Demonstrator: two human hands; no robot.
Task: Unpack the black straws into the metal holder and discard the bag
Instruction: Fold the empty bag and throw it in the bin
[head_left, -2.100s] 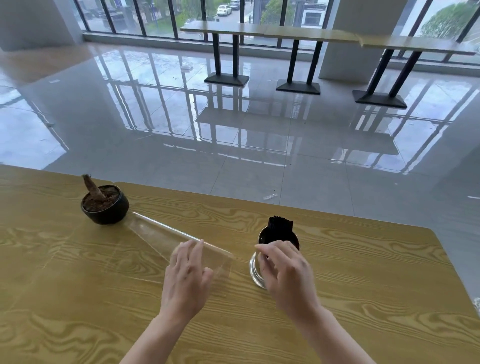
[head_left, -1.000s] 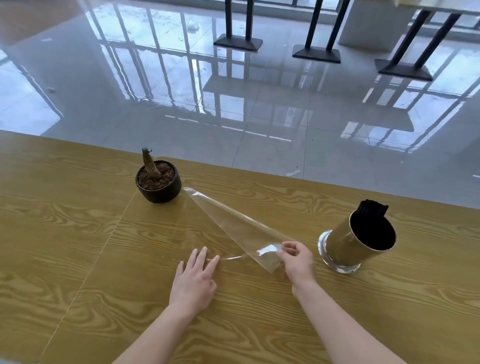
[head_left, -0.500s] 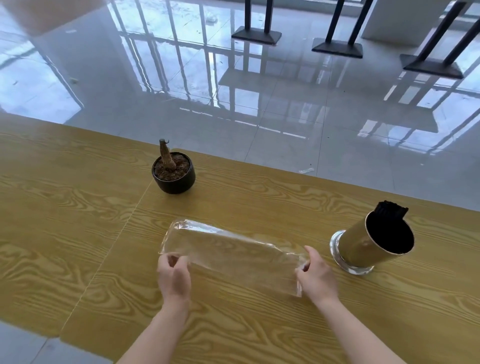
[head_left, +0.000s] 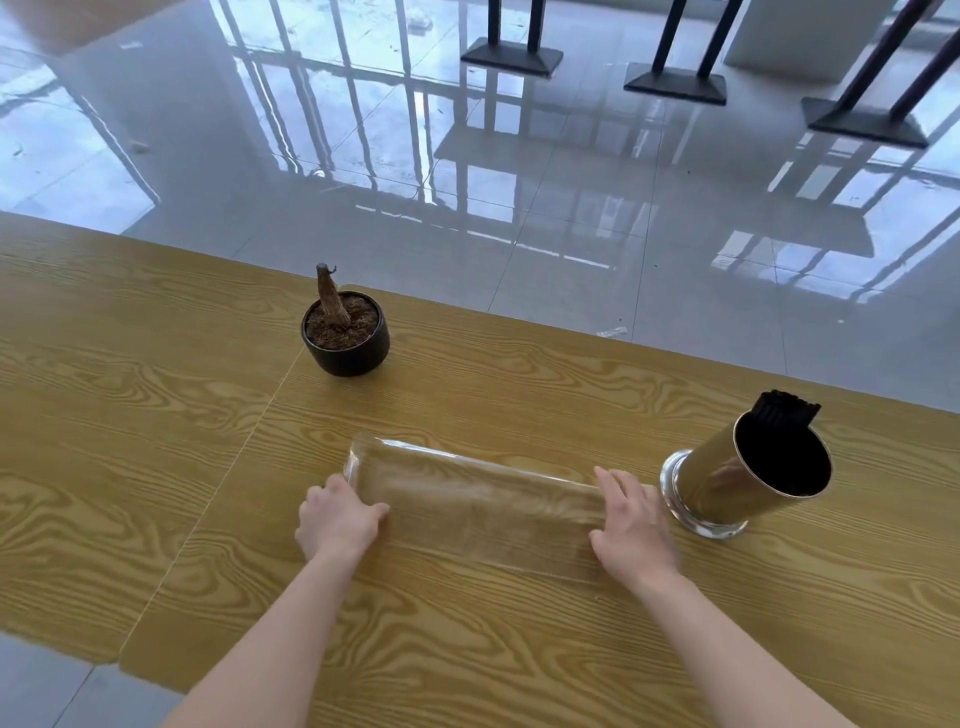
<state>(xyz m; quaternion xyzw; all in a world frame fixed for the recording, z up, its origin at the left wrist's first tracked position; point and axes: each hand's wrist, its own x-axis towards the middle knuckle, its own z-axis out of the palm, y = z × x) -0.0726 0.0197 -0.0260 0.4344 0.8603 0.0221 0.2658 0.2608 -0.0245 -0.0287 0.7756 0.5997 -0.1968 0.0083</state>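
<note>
An empty clear plastic bag (head_left: 478, 501) lies stretched flat across the wooden table (head_left: 156, 415) in front of me. My left hand (head_left: 337, 519) grips its left end with curled fingers. My right hand (head_left: 631, 530) rests on its right end, fingers extended over the plastic. Just right of that hand stands the gold metal holder (head_left: 727, 483) on a silver base. The black straws (head_left: 784, 410) stand bunched inside it, their tips poking above the far rim.
A small black pot (head_left: 348, 338) with soil and a bare stump stands behind the bag to the left. The table's far edge runs just beyond the pot and holder. A seam crosses the tabletop left of my left hand. Glossy floor and table legs lie beyond.
My right hand left the holder and took the bag's right end. My left hand moved to the left end. Together they turned the bag sideways and pulled it out flat.
</note>
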